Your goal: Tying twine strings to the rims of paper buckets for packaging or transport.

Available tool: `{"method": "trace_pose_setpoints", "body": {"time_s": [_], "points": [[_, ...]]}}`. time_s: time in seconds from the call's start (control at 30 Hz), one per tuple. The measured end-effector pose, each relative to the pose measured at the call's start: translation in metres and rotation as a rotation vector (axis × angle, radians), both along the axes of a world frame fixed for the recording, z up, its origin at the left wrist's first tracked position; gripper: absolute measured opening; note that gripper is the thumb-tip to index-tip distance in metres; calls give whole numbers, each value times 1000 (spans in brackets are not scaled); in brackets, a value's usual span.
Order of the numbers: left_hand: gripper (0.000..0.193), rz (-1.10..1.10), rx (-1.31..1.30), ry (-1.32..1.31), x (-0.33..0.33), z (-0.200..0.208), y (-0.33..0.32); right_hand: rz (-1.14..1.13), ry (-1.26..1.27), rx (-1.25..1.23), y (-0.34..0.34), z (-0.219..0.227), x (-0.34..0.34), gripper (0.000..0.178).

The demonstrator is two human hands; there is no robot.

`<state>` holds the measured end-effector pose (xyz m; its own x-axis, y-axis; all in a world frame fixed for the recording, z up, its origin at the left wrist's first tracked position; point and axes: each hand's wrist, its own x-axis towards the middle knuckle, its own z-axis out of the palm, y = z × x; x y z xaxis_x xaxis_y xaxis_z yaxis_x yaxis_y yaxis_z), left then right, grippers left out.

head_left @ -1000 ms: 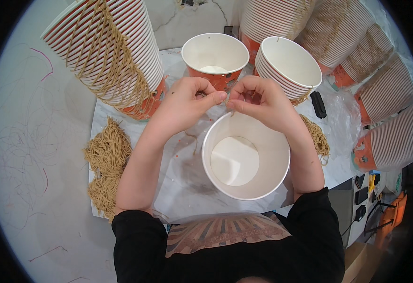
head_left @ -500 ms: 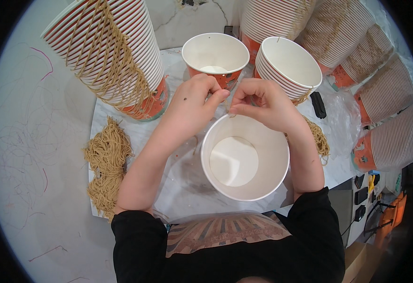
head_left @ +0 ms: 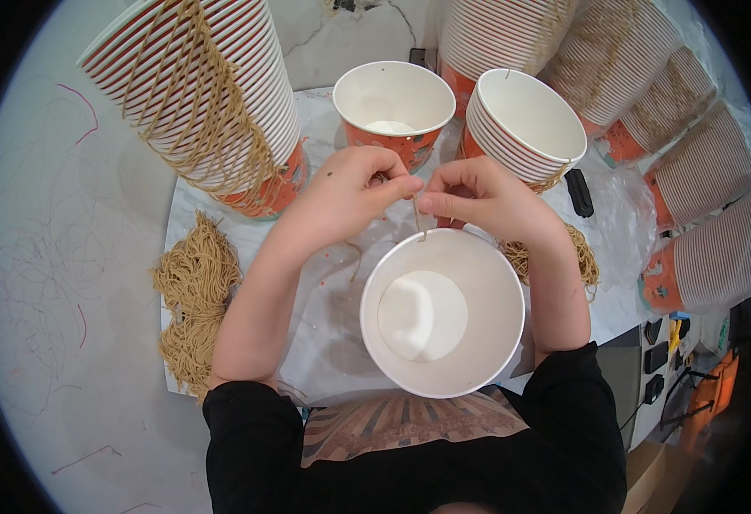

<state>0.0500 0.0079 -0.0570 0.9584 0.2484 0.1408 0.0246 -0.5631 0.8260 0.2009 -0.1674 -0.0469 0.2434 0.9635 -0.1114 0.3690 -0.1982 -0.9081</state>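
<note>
A large white-lined paper bucket [head_left: 491, 343] stands in front of me, its open mouth facing up. A tan string [head_left: 421, 221] runs through its far rim and rises to my fingers. My left hand [head_left: 354, 193] pinches the string between thumb and forefinger. Close beside it, my right hand [head_left: 478, 197] is also closed on the string, thumb against forefinger. The fingertips nearly meet just beyond the rim. Where the string ends lie inside the fingers is hidden.
Tan string bundles lie left [head_left: 194, 300] and right [head_left: 583, 261]. Beyond my hands stand an orange bucket [head_left: 392, 141] and a short stack [head_left: 525, 120]. A tall string-draped stack [head_left: 247, 94] leans at far left. Wrapped stacks [head_left: 705, 163] and a black tool [head_left: 578, 193] are at right.
The bucket has shifted slightly toward me, and its rim is now apart from my fingers. My hands have drawn closer together, with the string stretched up from the rim.
</note>
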Motion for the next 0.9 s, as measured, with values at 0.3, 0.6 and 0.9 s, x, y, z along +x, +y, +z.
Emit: {"method": "trace_pose_setpoints", "body": {"time_s": [0.3,0.6,0.9], "points": [[25,29,-64,-8,-3,7,-3,-103,279,44,17,-11,0,22],[22,92,-31,-26,-2,3,1,-39,456,11,22,-22,6,17],[16,47,-1,10,-8,11,15,-36,443,56,24,-26,6,10]]}}
